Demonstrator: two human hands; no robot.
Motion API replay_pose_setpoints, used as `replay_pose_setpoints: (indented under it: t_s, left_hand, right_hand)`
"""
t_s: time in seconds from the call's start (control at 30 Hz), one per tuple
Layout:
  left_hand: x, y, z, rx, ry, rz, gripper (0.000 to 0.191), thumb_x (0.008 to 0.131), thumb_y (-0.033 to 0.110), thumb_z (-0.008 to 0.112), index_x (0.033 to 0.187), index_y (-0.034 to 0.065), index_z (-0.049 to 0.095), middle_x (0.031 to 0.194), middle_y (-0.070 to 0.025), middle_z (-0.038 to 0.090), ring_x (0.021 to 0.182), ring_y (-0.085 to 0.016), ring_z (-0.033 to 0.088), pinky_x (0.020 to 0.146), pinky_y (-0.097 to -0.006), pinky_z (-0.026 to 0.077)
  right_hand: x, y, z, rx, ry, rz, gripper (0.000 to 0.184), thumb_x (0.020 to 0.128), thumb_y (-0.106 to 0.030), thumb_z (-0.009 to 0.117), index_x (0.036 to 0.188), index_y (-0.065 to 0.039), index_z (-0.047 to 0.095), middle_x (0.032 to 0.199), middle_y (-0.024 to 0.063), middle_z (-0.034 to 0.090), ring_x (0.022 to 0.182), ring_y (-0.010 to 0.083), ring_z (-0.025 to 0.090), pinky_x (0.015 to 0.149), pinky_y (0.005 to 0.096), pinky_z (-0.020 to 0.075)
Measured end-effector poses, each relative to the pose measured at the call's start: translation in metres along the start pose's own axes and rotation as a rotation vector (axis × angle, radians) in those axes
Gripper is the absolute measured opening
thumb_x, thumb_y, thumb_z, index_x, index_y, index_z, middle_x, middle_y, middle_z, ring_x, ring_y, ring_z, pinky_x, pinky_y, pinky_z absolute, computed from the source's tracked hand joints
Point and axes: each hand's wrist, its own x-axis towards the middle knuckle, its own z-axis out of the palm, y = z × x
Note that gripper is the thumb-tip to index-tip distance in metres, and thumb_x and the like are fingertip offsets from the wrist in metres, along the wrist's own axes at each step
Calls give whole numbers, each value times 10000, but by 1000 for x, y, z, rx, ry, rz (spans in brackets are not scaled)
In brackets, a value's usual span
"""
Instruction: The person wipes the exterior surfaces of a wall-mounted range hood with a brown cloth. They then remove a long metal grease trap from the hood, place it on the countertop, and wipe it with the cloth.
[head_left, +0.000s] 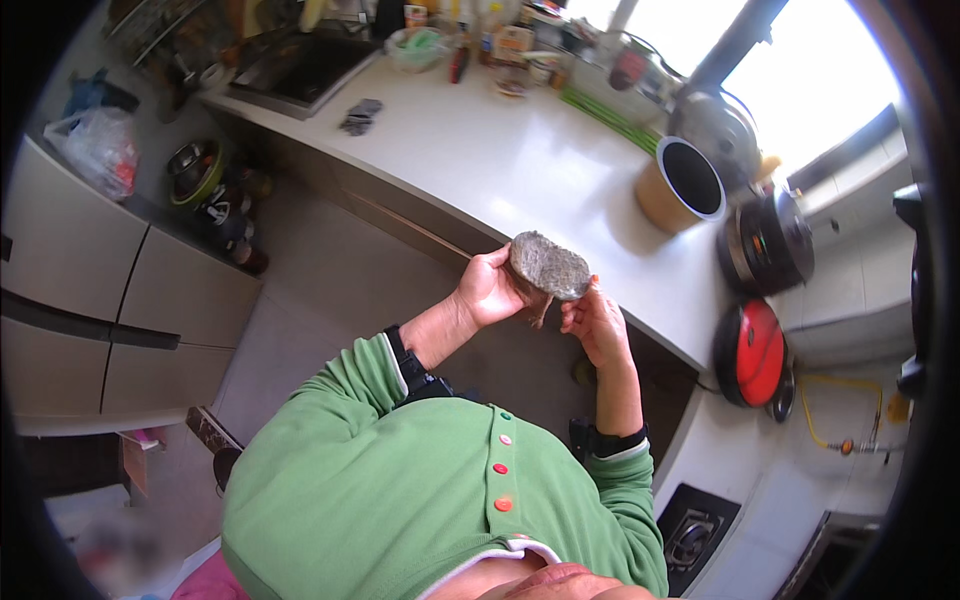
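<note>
My left hand holds one end of a grey, rough-textured, rounded pad, its thumb along the pad's edge. The pad's exact kind is unclear. At the opposite end, the fingers of my right hand pinch the rim. A frayed brown strip hangs below the pad, between my hands. The pad is in the air at the front edge of the white countertop, tilted so that its broad face shows. My left fingers are mostly hidden behind it.
A tan inner pot stands on the counter at right, with an electric cooker and a red-lidded pan nearby. A grey cloth lies near the sink. A gas hob sits at lower right, a fridge at left.
</note>
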Motion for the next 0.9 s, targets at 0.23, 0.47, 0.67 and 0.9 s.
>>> replay_pose_setpoints:
  t_s: [0.23,0.47,0.67,0.9]
  left_hand:
    - [-86,194,-25,-15,71,298,486,1046,332,260,1355,6,446,1409,-146,479,1310,-295,447,1136,-475,308]
    - [-155,326,-62,-3,-111,494,450,1056,303,252,1283,34,532,1353,-141,528,1265,-288,490,1096,-462,361]
    - [-206,403,-74,35,149,715,443,1054,304,263,1306,59,534,1389,-128,508,1308,-292,445,1119,-483,311]
    - [-231,509,-79,33,183,874,435,1041,304,321,1370,73,486,1482,-136,412,1394,-300,342,1157,-508,234]
  right_hand:
    - [145,14,194,-175,-147,127,357,989,-407,535,988,-56,603,733,41,622,596,120,591,593,277,532]
    - [265,-4,308,-177,-388,172,280,982,-361,563,1034,-88,597,734,4,593,657,128,612,575,285,523]
    - [397,-56,342,-148,-228,27,297,967,-367,587,966,-71,605,691,51,581,582,171,594,570,324,524]
    - [590,-116,342,21,76,-141,336,950,-364,615,1116,-78,562,877,78,557,714,211,631,608,381,578]
